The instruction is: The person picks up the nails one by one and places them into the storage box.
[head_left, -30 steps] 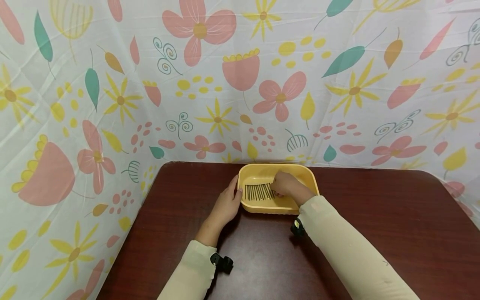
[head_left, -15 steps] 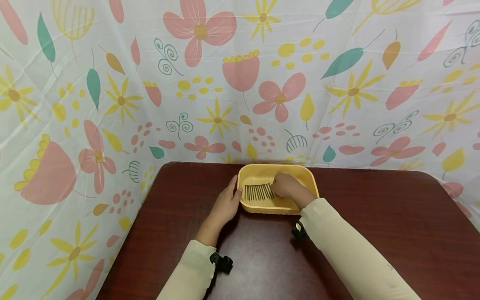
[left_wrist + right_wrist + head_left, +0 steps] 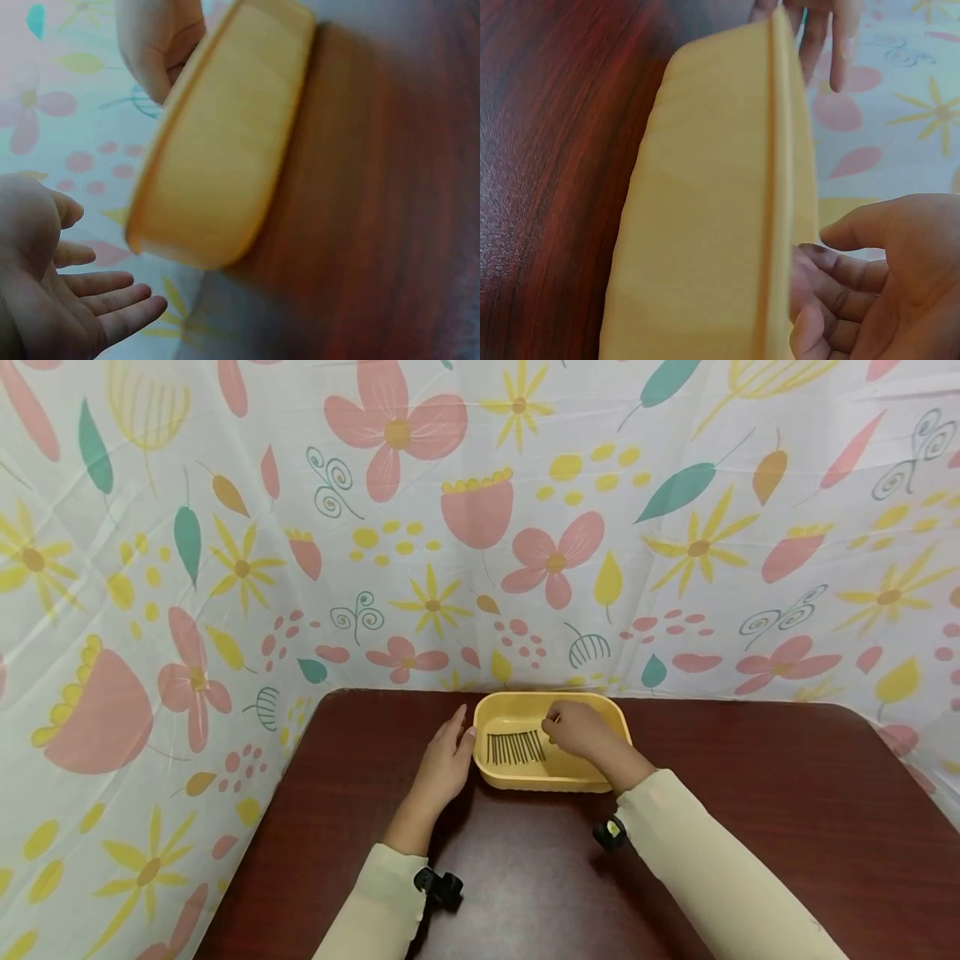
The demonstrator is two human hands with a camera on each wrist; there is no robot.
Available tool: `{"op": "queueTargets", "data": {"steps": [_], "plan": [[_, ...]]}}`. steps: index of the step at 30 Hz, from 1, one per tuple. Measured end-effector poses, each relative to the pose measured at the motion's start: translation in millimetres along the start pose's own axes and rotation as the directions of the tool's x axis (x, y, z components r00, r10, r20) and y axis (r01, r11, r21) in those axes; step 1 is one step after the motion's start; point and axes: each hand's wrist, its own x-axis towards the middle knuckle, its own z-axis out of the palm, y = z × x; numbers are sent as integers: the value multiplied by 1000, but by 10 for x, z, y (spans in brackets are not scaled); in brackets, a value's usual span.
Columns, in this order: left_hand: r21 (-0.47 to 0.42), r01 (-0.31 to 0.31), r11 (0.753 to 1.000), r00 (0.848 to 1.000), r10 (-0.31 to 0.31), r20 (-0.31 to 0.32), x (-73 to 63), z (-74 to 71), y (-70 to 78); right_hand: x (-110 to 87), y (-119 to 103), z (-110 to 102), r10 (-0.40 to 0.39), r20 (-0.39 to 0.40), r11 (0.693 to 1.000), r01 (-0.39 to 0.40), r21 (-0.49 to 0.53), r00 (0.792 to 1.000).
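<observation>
A yellow plastic tray (image 3: 551,782) stands at the far edge of the table. On its floor lies a row of thin dark sticks (image 3: 516,748), side by side like nails, those at the right end slightly tilted. My left hand (image 3: 444,764) is beside the tray's left end, fingers extended; the left wrist view shows that palm (image 3: 56,277) apart from the tray wall. My right hand (image 3: 579,729) hovers over the tray's right half, fingers curled. In the right wrist view its thumb and index fingertip (image 3: 821,255) come close together behind the rim; I cannot tell whether they pinch anything.
The dark red-brown table (image 3: 525,877) extends in front of the tray and to both sides. A flower-printed cloth (image 3: 420,560) hangs directly behind the table and along its left. Black cameras on bands (image 3: 441,887) sit on both wrists.
My right hand has lifted from the right end of the row of sticks, uncovering more of the tray floor. My left hand has drawn slightly away from the tray's left rim.
</observation>
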Motion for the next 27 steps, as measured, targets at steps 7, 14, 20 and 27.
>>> {"op": "queueTargets", "data": {"steps": [7,14,20,27], "plan": [[-9,-75,997,996,75,-50,-45,-102,190,-197,-17,-64,-79,-143,997,80,1,987],[28,-151,988,985,152,-75,-21,-171,292,-374,-13,-110,-135,-309,990,138,-15,941],[145,-245,959,962,259,-86,6,-203,377,-498,62,-132,-158,-367,987,157,-33,917],[350,-243,905,955,286,-77,17,-228,381,-609,222,-119,-253,-497,967,198,-161,830]]}}
